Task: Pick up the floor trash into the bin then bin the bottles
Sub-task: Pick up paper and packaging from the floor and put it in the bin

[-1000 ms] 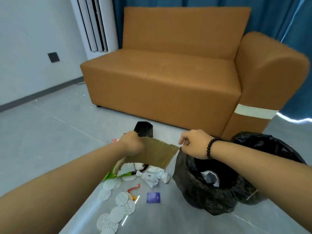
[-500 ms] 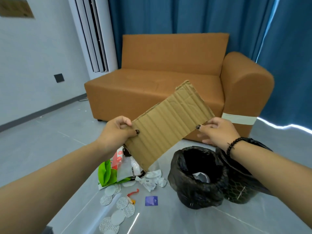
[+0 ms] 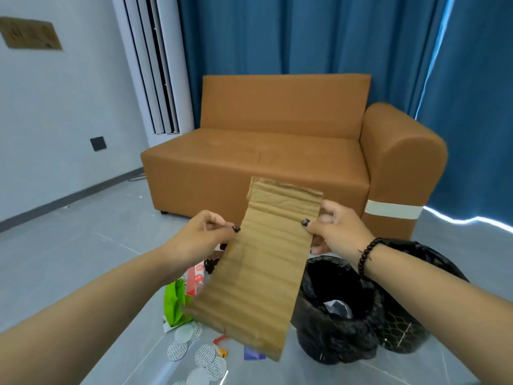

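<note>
Midair, cardboard sheet (image 3: 266,262) pinched between left hand (image 3: 202,234) and right hand (image 3: 337,232), above bin (image 3: 333,329)

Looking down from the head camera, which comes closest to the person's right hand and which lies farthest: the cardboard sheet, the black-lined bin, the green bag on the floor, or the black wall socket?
1. Cardboard sheet: pinched by the right hand itself.
2. Black-lined bin: just below that hand.
3. Green bag: on the floor, down to the left past the cardboard.
4. Wall socket: far left, on the wall.
</note>
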